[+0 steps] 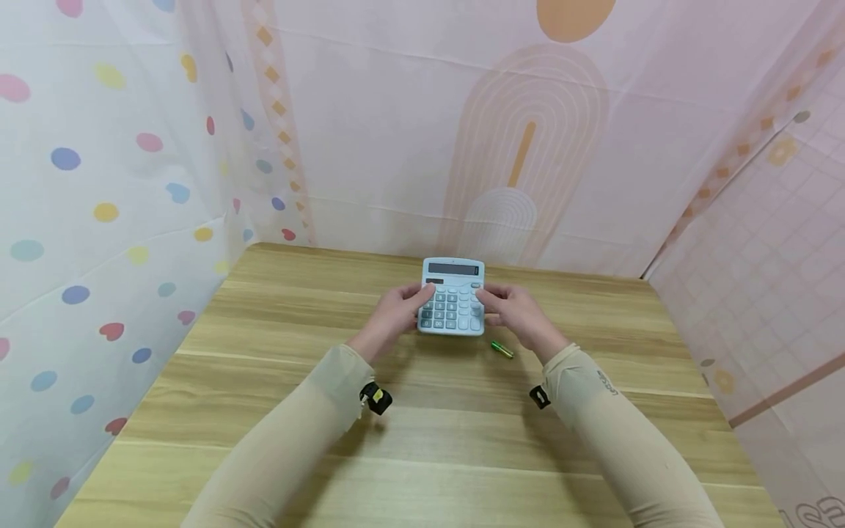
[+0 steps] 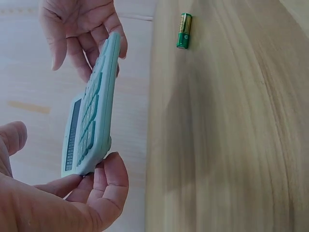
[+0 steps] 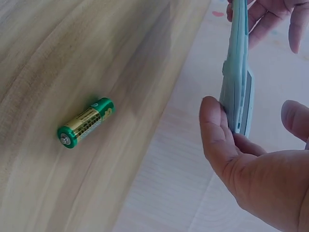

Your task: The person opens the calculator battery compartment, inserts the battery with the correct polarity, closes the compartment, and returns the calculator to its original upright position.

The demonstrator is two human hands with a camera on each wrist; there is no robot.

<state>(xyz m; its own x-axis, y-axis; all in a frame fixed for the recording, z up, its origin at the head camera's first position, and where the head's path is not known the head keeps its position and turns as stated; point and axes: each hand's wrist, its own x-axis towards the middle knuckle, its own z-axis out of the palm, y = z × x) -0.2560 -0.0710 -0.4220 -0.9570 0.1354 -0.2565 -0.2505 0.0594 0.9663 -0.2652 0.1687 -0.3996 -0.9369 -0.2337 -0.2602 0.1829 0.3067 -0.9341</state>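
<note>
A pale blue-green calculator [image 1: 452, 279] is held up off the table between both hands, keys and dark display facing the person. The left hand [image 1: 397, 312] grips its left side, fingers [image 2: 112, 180] bent under the edge and back, thumb over the key side. On the opposite side, the right hand [image 1: 519, 314] holds it with fingers [image 3: 215, 123] behind the back and the thumb in front. The wrist views show both thumbs raised off the keys. Below the right hand, a green and gold battery [image 1: 502, 350] lies on its side on the table.
The wood-grain table [image 1: 422, 455] reaches back to a pink patterned curtain [image 1: 383, 147]. A dotted white curtain [image 1: 99, 257] hangs along the left, and another patterned one [image 1: 779, 242] on the right. Black straps [image 1: 375, 398] show at the wrists.
</note>
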